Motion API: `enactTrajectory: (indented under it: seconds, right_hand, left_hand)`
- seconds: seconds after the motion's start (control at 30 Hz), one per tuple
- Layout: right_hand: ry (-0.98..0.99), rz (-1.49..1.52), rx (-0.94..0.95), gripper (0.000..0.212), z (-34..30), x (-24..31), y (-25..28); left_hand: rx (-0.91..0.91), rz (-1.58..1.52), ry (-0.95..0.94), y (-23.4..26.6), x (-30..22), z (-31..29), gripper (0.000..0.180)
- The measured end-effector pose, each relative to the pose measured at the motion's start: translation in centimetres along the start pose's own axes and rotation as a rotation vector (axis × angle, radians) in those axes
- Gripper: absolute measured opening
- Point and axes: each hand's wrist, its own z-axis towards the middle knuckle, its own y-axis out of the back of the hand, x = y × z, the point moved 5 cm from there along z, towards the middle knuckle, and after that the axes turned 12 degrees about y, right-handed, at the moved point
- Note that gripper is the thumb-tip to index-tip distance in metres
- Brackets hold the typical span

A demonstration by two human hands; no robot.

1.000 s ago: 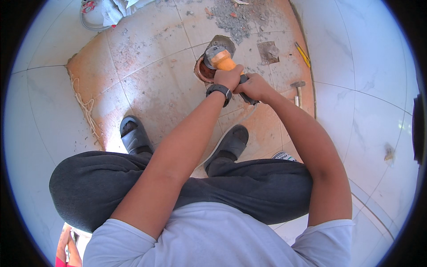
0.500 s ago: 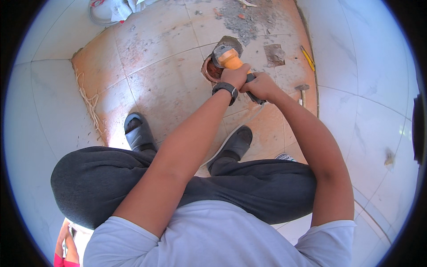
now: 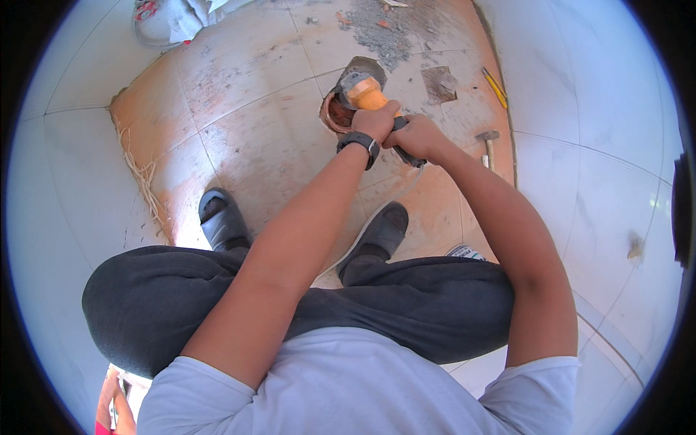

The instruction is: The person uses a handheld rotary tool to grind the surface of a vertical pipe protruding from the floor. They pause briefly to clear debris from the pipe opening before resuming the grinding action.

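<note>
An orange angle grinder [image 3: 366, 93] with a grey head and dark handle is held in both my hands. My left hand [image 3: 374, 122], a black watch [image 3: 360, 142] on its wrist, is closed round the orange body just behind the head. Behind it, my right hand [image 3: 419, 138] wraps the dark rear handle. The grinder's head rests over or in a broken-out hole [image 3: 336, 116] in the tiled floor, whose round reddish rim shows at the left. Its disc is hidden from view. A pale cord [image 3: 380, 206] trails from the handle back past my right foot.
A hammer [image 3: 489, 145] and a yellow-handled tool [image 3: 496, 88] lie near the right wall. Beyond the hole are a square cut-out [image 3: 439, 85] and grey rubble [image 3: 384, 40]. Pale string [image 3: 143, 174] lies by the left wall. Another person's arm [image 3: 116, 399] shows at lower left.
The whole view has shifted slightly, so the hole, grinder and hands appear a little further left. Both hands keep their grip on the angle grinder over the hole.
</note>
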Motion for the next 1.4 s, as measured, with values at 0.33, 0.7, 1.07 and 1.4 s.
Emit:
enactTrajectory:
  seconds: [0.33,0.7,1.07,1.4]
  right_hand:
    - [0.007,0.126,0.008,0.055,0.1,-0.3,-0.5]
    - [-0.023,0.227,0.058,0.049,-0.3,-0.1,-0.7]
    - [0.010,0.178,0.036,0.049,0.0,-0.8,-0.9]
    - [0.000,0.132,0.012,0.052,-0.2,0.0,-0.7]
  left_hand:
    - [-0.053,0.041,0.007,0.2,0.5,0.6,0.068]
    - [-0.041,0.025,0.020,0.3,0.5,0.7,0.069]
    - [-0.064,0.027,0.013,0.3,0.3,-0.3,0.065]
    - [-0.041,-0.004,0.028,0.3,0.1,-0.3,0.065]
